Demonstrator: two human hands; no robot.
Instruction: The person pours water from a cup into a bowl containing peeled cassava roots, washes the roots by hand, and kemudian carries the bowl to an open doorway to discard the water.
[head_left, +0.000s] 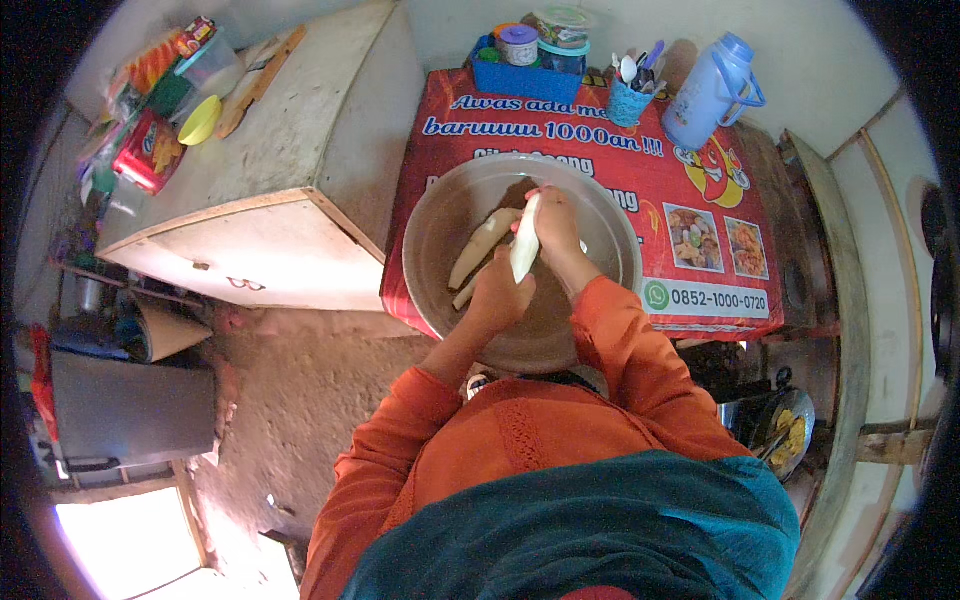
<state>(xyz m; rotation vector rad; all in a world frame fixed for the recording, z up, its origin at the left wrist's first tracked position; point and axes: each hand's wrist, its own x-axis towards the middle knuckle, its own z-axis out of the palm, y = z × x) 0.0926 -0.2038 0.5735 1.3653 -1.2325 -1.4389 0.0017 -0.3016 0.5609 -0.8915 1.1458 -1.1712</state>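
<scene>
A wide, round basin (420, 247) stands before me at the front of the table. Above it I hold a peeled white root (526, 247), which looks like cassava, in a slant between both hands. My right hand (559, 221) is wrapped around its upper part. Lower down, my left hand (501, 292) grips it, with the pointed end showing past the thumb. Inside the basin, left of my hands, lies a thick pale root (484, 246). A thinner root (465, 294) is partly hidden by my left hand. A small white thing (583, 246) shows beside my right wrist, too little to identify.
Under the basin, a red printed banner (720, 277) bearing writing covers the table. Behind stand a blue basket (529, 79) of jars, a cutlery cup (628, 103) and a blue thermos jug (709, 94). A white cabinet (247, 247) borders the left. A pan of yellow food (787, 439) sits at lower right.
</scene>
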